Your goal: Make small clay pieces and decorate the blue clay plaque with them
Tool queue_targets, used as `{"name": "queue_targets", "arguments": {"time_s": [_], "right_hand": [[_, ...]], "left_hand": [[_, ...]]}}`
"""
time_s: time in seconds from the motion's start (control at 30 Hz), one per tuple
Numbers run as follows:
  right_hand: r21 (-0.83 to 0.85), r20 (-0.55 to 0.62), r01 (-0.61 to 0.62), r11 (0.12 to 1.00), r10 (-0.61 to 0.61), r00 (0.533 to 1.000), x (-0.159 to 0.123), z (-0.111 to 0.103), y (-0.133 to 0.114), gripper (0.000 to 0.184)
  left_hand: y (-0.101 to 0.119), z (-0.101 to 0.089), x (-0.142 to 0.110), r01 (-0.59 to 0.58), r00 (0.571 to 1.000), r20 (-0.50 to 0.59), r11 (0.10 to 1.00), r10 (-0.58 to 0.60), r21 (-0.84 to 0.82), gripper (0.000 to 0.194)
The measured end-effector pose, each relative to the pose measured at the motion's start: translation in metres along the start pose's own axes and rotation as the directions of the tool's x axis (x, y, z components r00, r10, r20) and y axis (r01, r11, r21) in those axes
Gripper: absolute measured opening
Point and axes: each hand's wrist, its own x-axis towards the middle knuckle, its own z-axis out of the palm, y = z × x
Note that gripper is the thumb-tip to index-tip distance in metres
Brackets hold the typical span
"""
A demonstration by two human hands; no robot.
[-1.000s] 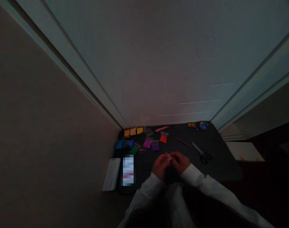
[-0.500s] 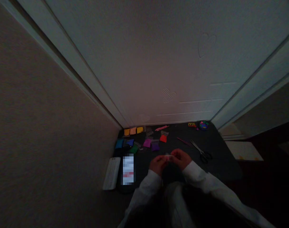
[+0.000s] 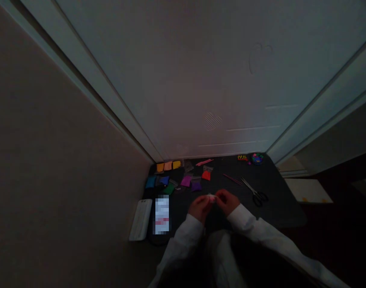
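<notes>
The room is dim. My left hand (image 3: 200,208) and my right hand (image 3: 228,201) meet over a dark mat (image 3: 279,200), fingers pinched together on a small pale thing (image 3: 212,197) held between them. It is too small and dark to name. Both arms wear white sleeves. Beyond the hands lie small bags of coloured bits: orange ones (image 3: 168,165), blue (image 3: 151,182), purple (image 3: 186,181) and red (image 3: 206,175). Black-handled scissors (image 3: 255,193) lie to the right of my right hand.
A phone with a lit screen (image 3: 162,214) and a white flat case (image 3: 141,219) lie at the mat's left. Thin pink sticks (image 3: 204,162) and a small colourful piece (image 3: 256,159) sit near the white door (image 3: 201,80) behind. A beige wall rises on the left.
The hands have shifted a little to the left and away from me, staying pinched together on the small pale thing. Everything on the mat stays where it was.
</notes>
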Motion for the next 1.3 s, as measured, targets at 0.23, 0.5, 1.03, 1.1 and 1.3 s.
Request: {"name": "queue_targets", "arguments": {"time_s": [0.23,0.5,1.03,1.1,1.3], "right_hand": [[0.147,0.006,-0.035,0.988,0.035,0.999,-0.001,-0.002,0.002,0.020],[0.369,0.134,-0.161,0.915,0.119,0.984,-0.002,-0.005,-0.009,0.026],[0.540,0.208,-0.168,0.825,0.063,0.976,0.008,-0.021,-0.028,0.033],[0.549,0.217,-0.174,0.817,0.062,0.974,0.008,-0.021,-0.031,0.032],[0.575,0.217,-0.206,0.792,0.095,0.972,0.013,-0.018,-0.035,0.033]], "left_hand": [[0.000,0.003,-0.002,-0.037,0.997,0.067,0.998,0.040,-0.046,0.021],[0.004,0.014,-0.010,-0.001,0.965,0.261,0.995,0.026,-0.096,0.015],[0.014,0.022,-0.022,0.020,0.951,0.308,0.986,0.033,-0.165,0.006],[0.017,0.024,-0.024,0.021,0.944,0.330,0.991,0.025,-0.136,0.007],[0.022,0.033,-0.018,-0.081,0.948,0.300,0.991,0.108,-0.103,0.011]]}}
